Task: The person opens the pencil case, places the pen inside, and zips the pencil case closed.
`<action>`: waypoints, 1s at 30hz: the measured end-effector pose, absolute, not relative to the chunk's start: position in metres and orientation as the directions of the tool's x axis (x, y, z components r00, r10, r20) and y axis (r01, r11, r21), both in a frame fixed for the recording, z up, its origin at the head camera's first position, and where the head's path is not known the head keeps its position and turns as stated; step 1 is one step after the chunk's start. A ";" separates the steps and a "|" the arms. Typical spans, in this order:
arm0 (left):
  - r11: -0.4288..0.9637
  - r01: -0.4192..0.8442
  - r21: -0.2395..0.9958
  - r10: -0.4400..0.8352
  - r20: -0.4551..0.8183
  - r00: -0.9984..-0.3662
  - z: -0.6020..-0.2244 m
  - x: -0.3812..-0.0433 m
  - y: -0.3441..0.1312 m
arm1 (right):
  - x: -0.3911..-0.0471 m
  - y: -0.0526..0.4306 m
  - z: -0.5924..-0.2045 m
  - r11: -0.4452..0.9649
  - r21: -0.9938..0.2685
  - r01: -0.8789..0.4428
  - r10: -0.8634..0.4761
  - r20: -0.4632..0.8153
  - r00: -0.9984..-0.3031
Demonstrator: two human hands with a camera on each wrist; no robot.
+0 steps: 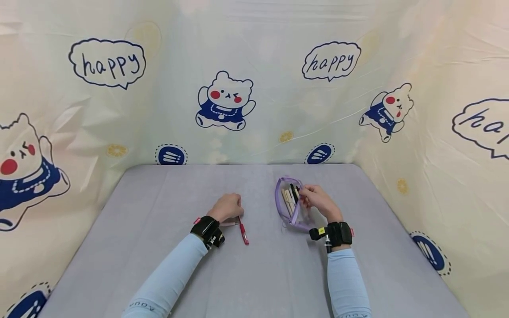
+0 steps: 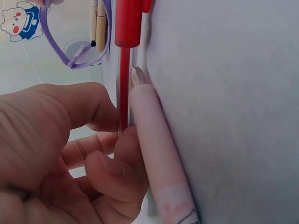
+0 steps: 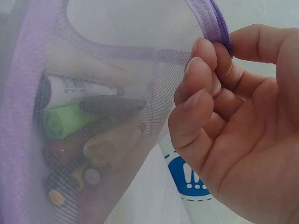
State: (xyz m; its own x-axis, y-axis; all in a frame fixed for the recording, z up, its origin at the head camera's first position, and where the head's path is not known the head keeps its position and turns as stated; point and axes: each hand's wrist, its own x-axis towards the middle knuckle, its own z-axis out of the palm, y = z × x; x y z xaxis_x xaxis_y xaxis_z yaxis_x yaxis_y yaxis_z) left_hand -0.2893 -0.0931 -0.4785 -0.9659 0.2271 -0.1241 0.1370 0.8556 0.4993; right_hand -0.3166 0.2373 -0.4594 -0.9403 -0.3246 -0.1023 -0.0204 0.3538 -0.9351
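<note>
My left hand (image 1: 228,206) pinches the clear barrel of a red pen (image 1: 244,234) between thumb and fingers; its red cap end (image 2: 127,23) points away from the hand in the left wrist view. Beside it lies a pink pen (image 2: 156,140) with a metallic tip, close against the fingers. To the right, my right hand (image 1: 320,203) grips the zippered edge of a purple-trimmed mesh pencil pouch (image 1: 277,201), whose mouth stands open. Through the mesh in the right wrist view show several pens and markers, among them a green one (image 3: 65,122) and a white one (image 3: 77,91).
Both hands work over a table with a grey cloth (image 1: 159,194). A pale curtain (image 1: 274,26) with bears and "happy" bubbles closes off the back and sides.
</note>
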 end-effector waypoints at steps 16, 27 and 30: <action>0.788 0.155 0.596 0.264 -0.099 -0.959 -0.470 -0.311 -0.085 | -0.317 0.237 -0.460 0.339 -0.941 -0.013 -0.325 -0.104 -0.940; 0.757 0.181 0.628 0.265 -0.042 -0.963 -0.458 -0.334 -0.060 | -0.319 0.239 -0.460 0.348 -0.937 -0.022 -0.313 -0.094 -0.945; 0.753 0.169 0.636 0.252 -0.042 -0.967 -0.455 -0.337 -0.056 | -0.318 0.238 -0.460 0.351 -0.936 -0.014 -0.311 -0.103 -0.945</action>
State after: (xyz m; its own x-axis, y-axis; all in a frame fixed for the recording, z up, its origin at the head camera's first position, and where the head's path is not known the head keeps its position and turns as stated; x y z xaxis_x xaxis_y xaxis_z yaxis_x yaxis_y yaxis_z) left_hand -0.3369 -0.0557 -0.4552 -0.9669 0.2519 -0.0417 0.1687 0.7529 0.6361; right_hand -0.3178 0.2376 -0.4600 -0.9449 -0.3109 -0.1026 -0.0138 0.3508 -0.9363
